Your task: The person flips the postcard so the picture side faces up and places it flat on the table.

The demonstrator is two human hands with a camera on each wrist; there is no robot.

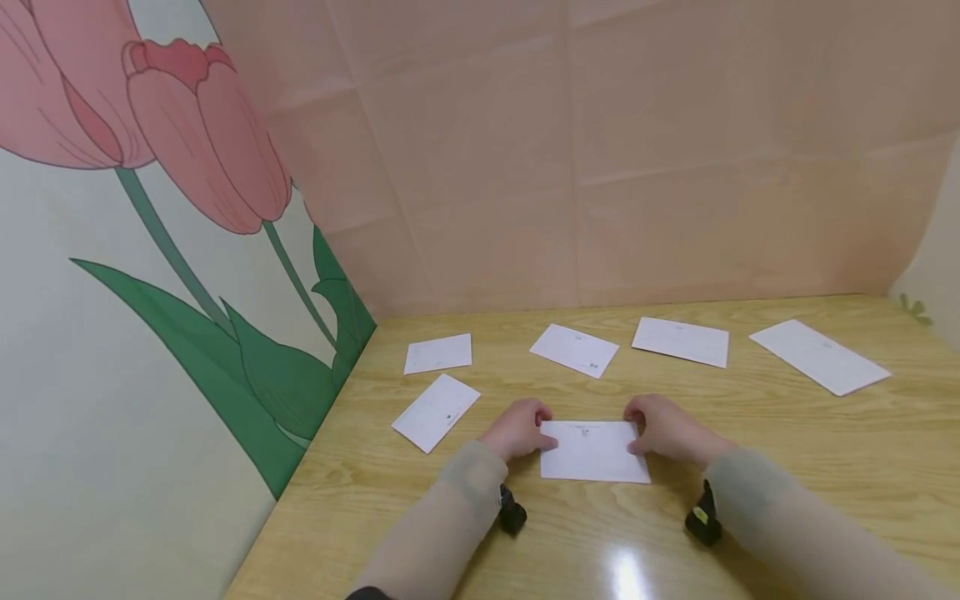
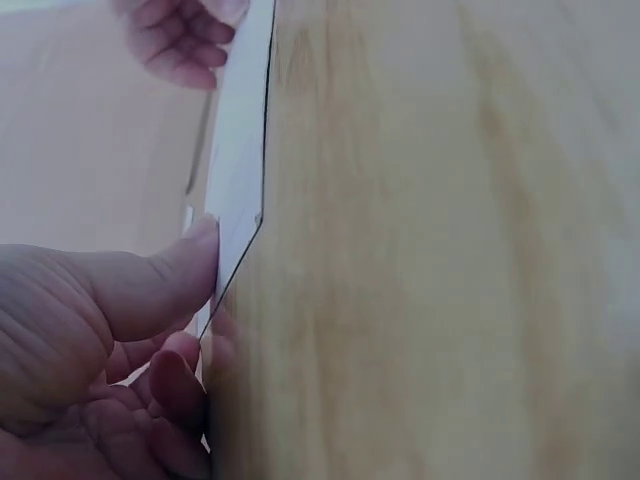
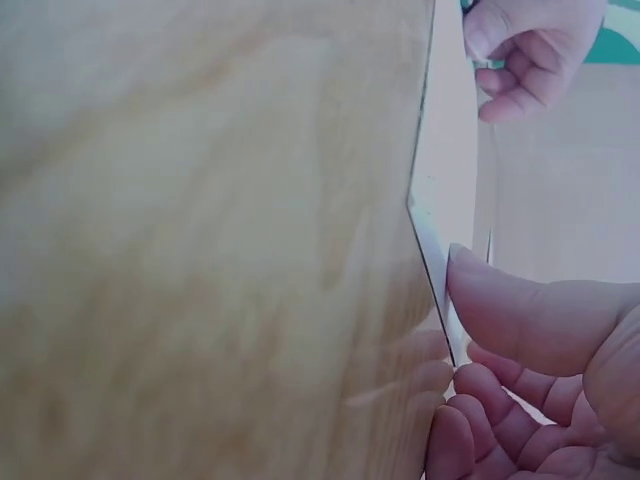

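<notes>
A white rectangular sheet of paper [image 1: 596,454] with a small printed mark near its upper edge lies on the table in front of me. My left hand [image 1: 517,432] pinches its left end, the thumb [image 2: 165,280] on top and the curled fingers at the edge. At the opposite end my right hand [image 1: 667,429] grips it likewise, its thumb [image 3: 520,310] pressing the upper face. Both wrist views show the paper [image 2: 240,140] edge-on, low over the wood, with parts of the fingertips hidden behind it.
More white papers lie around: two at the left, an upper one [image 1: 438,353] and a lower one [image 1: 437,412]; one at back centre [image 1: 574,350]; two toward the right, a nearer one [image 1: 680,342] and a farther one [image 1: 820,357]. The wooden table [image 1: 360,533] meets a pink backdrop [image 1: 480,183].
</notes>
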